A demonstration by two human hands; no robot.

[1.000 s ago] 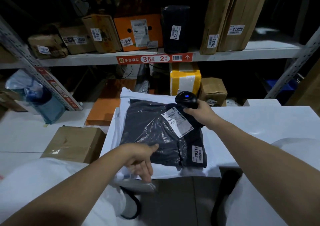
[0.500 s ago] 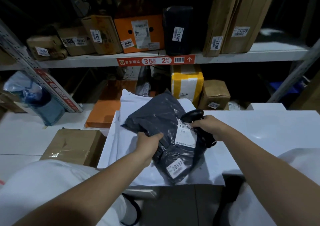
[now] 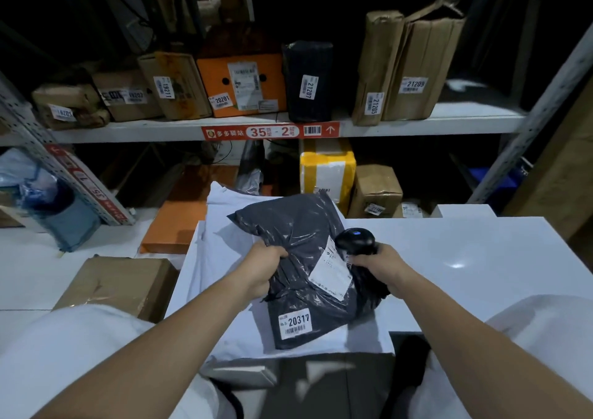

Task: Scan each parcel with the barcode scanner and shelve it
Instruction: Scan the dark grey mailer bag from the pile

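- Presently, head view: L hand (image 3: 260, 271) grips the left edge of the dark poly parcel (image 3: 295, 235). Fingers are curled over the film, which bunches at the grip.
- R hand (image 3: 380, 264) is wrapped round the handle of the black barcode scanner (image 3: 354, 242). The scanner head, blue light lit, sits just above R hand, against the parcel's right edge.
- Parcel is held btwn both hands, far end tilted up beyond them. Its near end is over the white bags (image 3: 221, 258); contact there cannot be confirmed.
- White shipping label (image 3: 332, 274) is on the parcel face btwn the hands, nearer R hand.
- Sticker "20317" (image 3: 295, 321) is on the parcel's near corner, on the person's side of L hand.
- White bags lie under the parcel and extend left of and beyond L hand. They rest on the white table (image 3: 449, 258), which runs out to the right of R hand.
- Cardboard box (image 3: 118, 283) sits well left of L hand, on a lower white surface.
- Shelf (image 3: 417, 123) is beyond both hands, w/ a red tag "35-2" (image 3: 269, 131) on its front edge.
- On the shelf: orange box "20201" (image 3: 240, 81), black parcel "21207" (image 3: 308, 81) and brown parcels "21205" (image 3: 375, 65) and "21209" (image 3: 423, 65).
- Yellow-taped box (image 3: 327, 168) stands under the shelf, beyond R hand.
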